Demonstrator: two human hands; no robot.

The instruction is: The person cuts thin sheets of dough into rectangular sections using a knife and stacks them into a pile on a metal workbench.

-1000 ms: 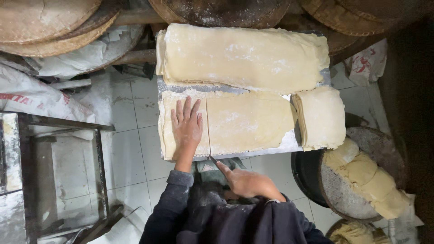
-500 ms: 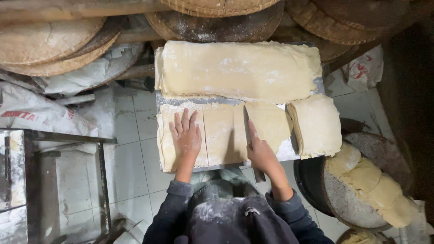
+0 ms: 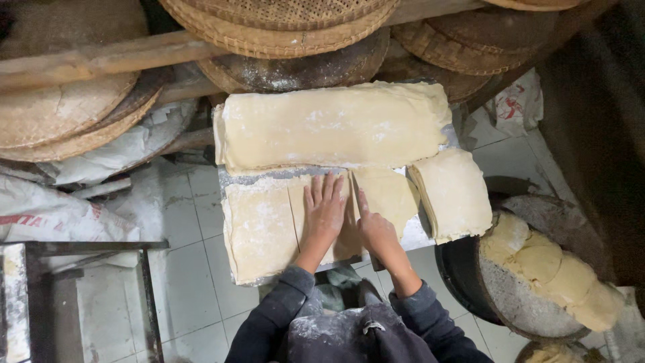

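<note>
Here, 2 hands on dough: left hand (image 3: pixel 324 214) fingers spread flat, right hand (image 3: pixel 376 232) grips knife (image 3: pixel 354 185).

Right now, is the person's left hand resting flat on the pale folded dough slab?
Yes, the left hand lies palm down, fingers spread, on the pale folded dough slab, beside the right hand.

The folded dough sheet (image 3: pixel 269 225) is pale yellow, dusted with white flour, and lies flat across the near half of the table (image 3: pixel 416 235). It is layered, with the stacked edges showing along its left side. A thin straight cut runs through it from front to back just left of the middle, and another shows further right. The left hand (image 3: pixel 324 212) lies flat on it, fingers together. The right hand (image 3: pixel 375 232) rests just beside, forefinger stretched along the right cut, seemingly on a mostly hidden knife.
</note>
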